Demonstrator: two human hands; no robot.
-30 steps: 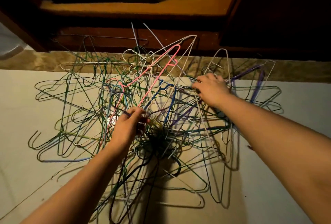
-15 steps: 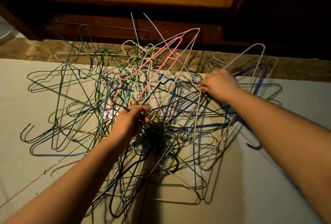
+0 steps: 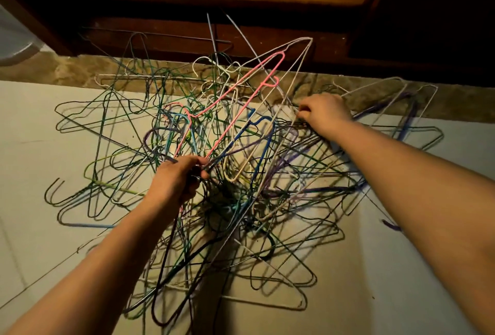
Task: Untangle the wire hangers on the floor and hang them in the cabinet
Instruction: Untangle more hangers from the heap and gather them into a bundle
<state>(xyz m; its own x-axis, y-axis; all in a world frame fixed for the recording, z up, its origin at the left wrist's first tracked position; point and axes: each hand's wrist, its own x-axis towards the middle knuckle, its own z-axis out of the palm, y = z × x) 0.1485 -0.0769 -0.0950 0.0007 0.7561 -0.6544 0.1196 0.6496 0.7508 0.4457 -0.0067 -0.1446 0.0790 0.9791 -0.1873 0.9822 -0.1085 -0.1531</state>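
Wire hangers (image 3: 235, 192): one knot on the floor (image 3: 48, 241), before the cabinet (image 3: 166, 32). Your left hand (image 3: 176, 182) clamps central wires; your right hand (image 3: 324, 113) pinches a pale strand, now pulled farther right (none freed yet).

A pale floor (image 3: 32, 152) meets a speckled brown strip (image 3: 75, 69) beyond both grips. The hangers (image 3: 227, 200) sprawl across it in one tangle. It is thickest just right of the left hand (image 3: 174, 182), with loose ends left of that hand and past the right hand (image 3: 325, 115).
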